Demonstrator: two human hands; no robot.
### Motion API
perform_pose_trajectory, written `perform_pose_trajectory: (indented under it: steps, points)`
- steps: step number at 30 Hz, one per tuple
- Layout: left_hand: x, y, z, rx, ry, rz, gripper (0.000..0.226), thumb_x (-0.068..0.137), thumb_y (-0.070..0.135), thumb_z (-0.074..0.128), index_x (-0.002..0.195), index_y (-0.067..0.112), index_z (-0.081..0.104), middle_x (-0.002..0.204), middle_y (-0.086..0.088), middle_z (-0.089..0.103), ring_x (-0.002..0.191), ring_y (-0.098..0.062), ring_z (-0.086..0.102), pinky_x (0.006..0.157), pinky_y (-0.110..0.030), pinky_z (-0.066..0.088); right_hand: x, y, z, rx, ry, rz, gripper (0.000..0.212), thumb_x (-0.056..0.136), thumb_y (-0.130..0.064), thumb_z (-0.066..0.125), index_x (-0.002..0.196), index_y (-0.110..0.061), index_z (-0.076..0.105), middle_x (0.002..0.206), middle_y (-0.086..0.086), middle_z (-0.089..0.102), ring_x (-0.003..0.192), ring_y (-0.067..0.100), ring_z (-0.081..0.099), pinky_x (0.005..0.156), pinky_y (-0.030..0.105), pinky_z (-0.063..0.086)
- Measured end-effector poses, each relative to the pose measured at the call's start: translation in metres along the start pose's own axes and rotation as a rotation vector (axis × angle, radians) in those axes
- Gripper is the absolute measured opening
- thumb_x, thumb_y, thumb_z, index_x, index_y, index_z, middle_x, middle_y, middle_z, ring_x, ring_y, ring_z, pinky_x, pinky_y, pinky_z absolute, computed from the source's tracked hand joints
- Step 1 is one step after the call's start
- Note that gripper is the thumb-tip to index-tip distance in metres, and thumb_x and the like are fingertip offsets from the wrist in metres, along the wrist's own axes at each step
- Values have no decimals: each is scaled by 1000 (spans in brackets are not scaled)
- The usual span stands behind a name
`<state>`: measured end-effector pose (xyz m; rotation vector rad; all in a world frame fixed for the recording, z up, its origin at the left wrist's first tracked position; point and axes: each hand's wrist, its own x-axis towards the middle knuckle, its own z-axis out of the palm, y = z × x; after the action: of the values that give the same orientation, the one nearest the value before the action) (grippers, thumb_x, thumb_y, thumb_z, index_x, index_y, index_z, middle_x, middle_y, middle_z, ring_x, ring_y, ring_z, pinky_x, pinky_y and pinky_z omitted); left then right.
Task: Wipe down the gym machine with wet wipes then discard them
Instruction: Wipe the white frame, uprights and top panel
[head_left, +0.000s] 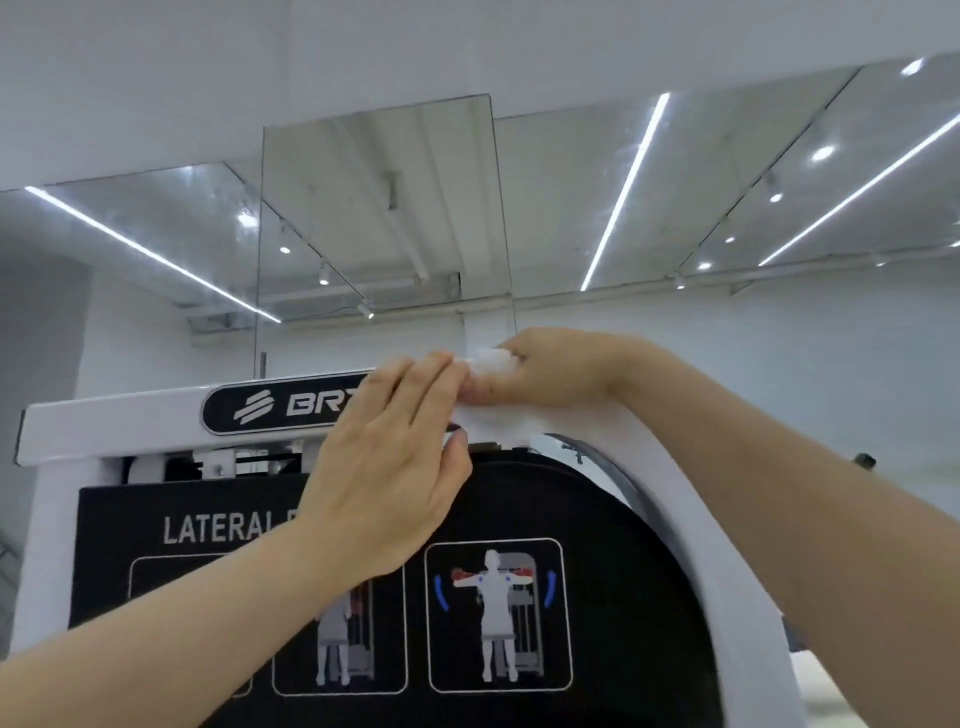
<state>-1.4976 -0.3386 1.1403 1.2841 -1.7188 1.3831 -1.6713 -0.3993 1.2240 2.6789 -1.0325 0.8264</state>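
Note:
A white gym machine frame (114, 426) with a black logo plate (270, 408) and a black instruction panel (613, 597) fills the lower view. My right hand (550, 371) rests on the top right corner of the frame, fingers closed on a bunched white wet wipe (491, 360). My left hand (395, 467) lies over the top bar beside it, fingertips touching the wipe's lower edge (485, 415), thumb hooked under the bar. Whether the left hand actually pinches the wipe I cannot tell.
A mirror wall (675, 208) behind the machine reflects the ceiling strip lights and ducts. The frame's right side curves down as a white arc (691, 519). Pulley hardware (228, 465) shows in the gap under the top bar.

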Motion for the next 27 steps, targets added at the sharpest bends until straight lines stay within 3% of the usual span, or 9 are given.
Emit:
perform_pose_trajectory:
  steps: [3, 8, 13, 16, 18, 20, 23, 25, 27]
  points:
    - [19, 28, 10, 28, 18, 18, 56, 97, 35, 31, 140, 1, 44, 139, -14, 50, 130, -28, 42, 115, -43, 29, -23, 18, 7, 110, 124, -63, 43, 92, -62, 47, 98, -23, 62, 89, -8, 62, 85, 13, 56, 67, 19, 41]
    - [32, 81, 23, -42, 39, 210, 47, 99, 31, 36, 139, 11, 49, 146, -12, 46, 134, -27, 40, 115, -46, 29, -96, 80, 52, 340, 310, 18, 46, 92, -63, 34, 134, -46, 43, 108, -5, 65, 100, 15, 59, 84, 30, 45]
    - [32, 143, 44, 6, -28, 472, 42, 99, 31, 36, 133, 17, 56, 144, -12, 48, 132, -29, 45, 115, -51, 26, -147, 119, 125, 554, 481, 15, 38, 102, -44, 34, 141, -46, 32, 64, -17, 58, 60, -1, 55, 57, 14, 35]
    - [26, 174, 59, 106, -66, 525, 39, 99, 31, 37, 117, 14, 67, 131, -10, 60, 127, -29, 51, 116, -52, 24, -181, 130, 184, 693, 442, 58, 56, 94, -60, 40, 145, -37, 34, 87, -28, 64, 81, -12, 59, 66, 9, 43]
    - [18, 180, 63, 173, -54, 510, 39, 98, 29, 36, 100, 11, 72, 114, -9, 67, 121, -30, 54, 117, -51, 23, -198, 124, 214, 801, 396, 141, 85, 79, -81, 41, 148, -33, 30, 108, -19, 66, 98, -3, 62, 82, 23, 51]
    - [11, 193, 69, 228, -38, 503, 40, 95, 29, 38, 85, 9, 72, 99, -9, 68, 115, -31, 57, 117, -51, 23, -215, 122, 239, 875, 377, 148, 95, 73, -86, 41, 152, -38, 19, 133, -13, 57, 119, 4, 55, 99, 32, 48]
    - [4, 206, 76, 288, -40, 539, 37, 93, 26, 42, 72, 8, 67, 84, -9, 66, 97, -31, 62, 114, -53, 27, -222, 122, 253, 997, 371, 118, 102, 69, -77, 53, 149, -48, -2, 152, -26, 28, 135, -4, 34, 112, 29, 34]
    - [4, 207, 76, 314, -21, 566, 36, 94, 25, 42, 71, 10, 66, 80, -5, 64, 90, -29, 62, 111, -50, 31, -208, 129, 243, 1086, 308, 125, 109, 63, -73, 60, 152, -41, 6, 148, -32, 26, 133, -5, 33, 113, 33, 34]
    - [6, 206, 74, 333, -22, 589, 36, 95, 25, 42, 72, 11, 66, 80, -3, 64, 87, -27, 63, 108, -46, 34, -183, 138, 226, 1146, 320, 54, 88, 61, -61, 68, 135, -25, 36, 128, -12, 51, 116, 10, 53, 95, 42, 49]
